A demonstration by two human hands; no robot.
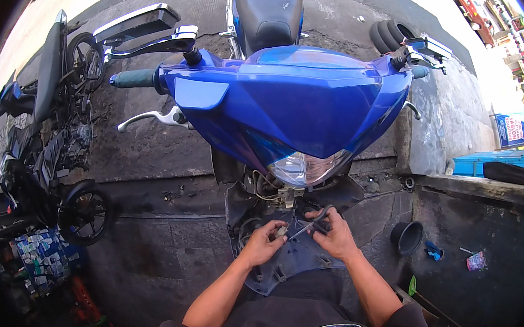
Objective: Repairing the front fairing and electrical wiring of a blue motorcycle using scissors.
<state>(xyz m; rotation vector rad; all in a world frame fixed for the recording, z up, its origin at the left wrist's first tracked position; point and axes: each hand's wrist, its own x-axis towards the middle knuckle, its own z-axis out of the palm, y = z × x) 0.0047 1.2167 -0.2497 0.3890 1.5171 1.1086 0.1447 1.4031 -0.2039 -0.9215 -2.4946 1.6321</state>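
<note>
Just below the headlight (309,168), my left hand (261,243) is pinching a small pale piece (282,231), while my right hand (336,237) is gripping a dark looped cable (323,215), a thin pale shaft (300,231) showing beside its fingers. Farther below the headlight, a dark panel (296,274) is lying under my hands. If I'm pressing too hard or at a slant, I'm risking the shaft slipping and scraping the panel, or the small piece dropping.

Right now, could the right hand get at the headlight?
Probably yes: the headlight has its front uncovered, just beyond the right hand, though that hand's grip holds a dark cable.
</note>
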